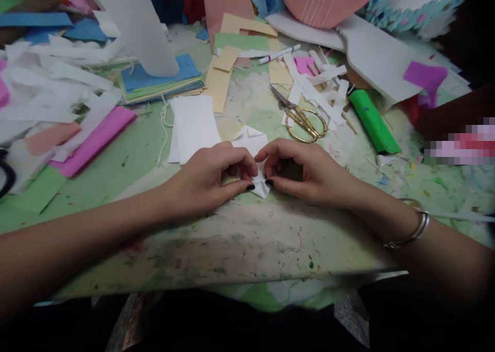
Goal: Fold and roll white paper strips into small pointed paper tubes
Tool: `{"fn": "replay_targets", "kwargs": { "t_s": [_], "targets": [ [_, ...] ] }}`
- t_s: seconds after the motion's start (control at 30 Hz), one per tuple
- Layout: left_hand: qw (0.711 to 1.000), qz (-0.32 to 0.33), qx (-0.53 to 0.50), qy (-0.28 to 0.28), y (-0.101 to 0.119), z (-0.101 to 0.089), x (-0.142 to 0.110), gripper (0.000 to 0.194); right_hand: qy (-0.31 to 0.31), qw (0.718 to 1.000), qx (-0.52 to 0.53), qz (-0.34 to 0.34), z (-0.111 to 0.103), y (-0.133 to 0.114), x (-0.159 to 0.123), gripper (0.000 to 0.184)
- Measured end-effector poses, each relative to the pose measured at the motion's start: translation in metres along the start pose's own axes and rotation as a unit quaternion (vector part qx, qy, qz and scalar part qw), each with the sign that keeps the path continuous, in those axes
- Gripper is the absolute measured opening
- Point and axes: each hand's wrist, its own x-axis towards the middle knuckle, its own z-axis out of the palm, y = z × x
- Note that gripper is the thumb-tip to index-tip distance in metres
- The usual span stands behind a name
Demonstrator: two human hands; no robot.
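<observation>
A small piece of folded white paper (250,139) lies on the table in front of me, its near end narrowed to a point. My left hand (216,174) pinches its left edge between thumb and fingers. From the other side, my right hand (305,171) pinches the right edge, thumb close to the left thumb. The fingers cover the paper's middle folds. Just beyond my left hand lie flat white paper sheets (195,122). Scissors with gold handles (305,125) rest beyond my right hand, blades pointing away to the left.
Behind the sheets, a white paper roll (143,32) stands on a stack of coloured paper (162,81). White paper strips (50,83) and a pink roll (96,140) crowd the left. At right are a green roll (373,120), paper scraps (325,83) and a marker (279,54).
</observation>
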Motion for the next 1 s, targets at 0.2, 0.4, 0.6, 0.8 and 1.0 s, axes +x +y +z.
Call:
{"fn": "replay_targets", "kwargs": {
  "t_s": [0.2, 0.4, 0.6, 0.8, 1.0],
  "targets": [
    [1.0, 0.012, 0.001, -0.001, -0.0004, 0.0004, 0.0006, 0.007, 0.006, 1.0, -0.005, -0.001, 0.0024, -0.0004, 0.0016, 0.025],
    [1.0, -0.02, -0.01, 0.009, 0.0041, 0.0004, 0.0016, 0.009, 0.007, 1.0, -0.01, 0.006, 0.0027, -0.0009, 0.0028, 0.025],
    [0.998, -0.044, -0.037, 0.014, 0.0074, 0.0, 0.0034, 0.013, 0.001, 1.0, -0.021, 0.006, 0.0027, -0.0013, 0.0025, 0.023],
    [0.998, -0.05, -0.041, 0.017, 0.0077, 0.0013, 0.0037, 0.015, -0.004, 1.0, -0.03, -0.006, 0.001, -0.0008, 0.0029, 0.017],
    [0.998, -0.043, -0.026, 0.027, 0.006, 0.0008, 0.0022, 0.012, -0.007, 0.999, -0.037, -0.012, 0.0004, -0.0016, 0.0027, 0.015]
  ]
}}
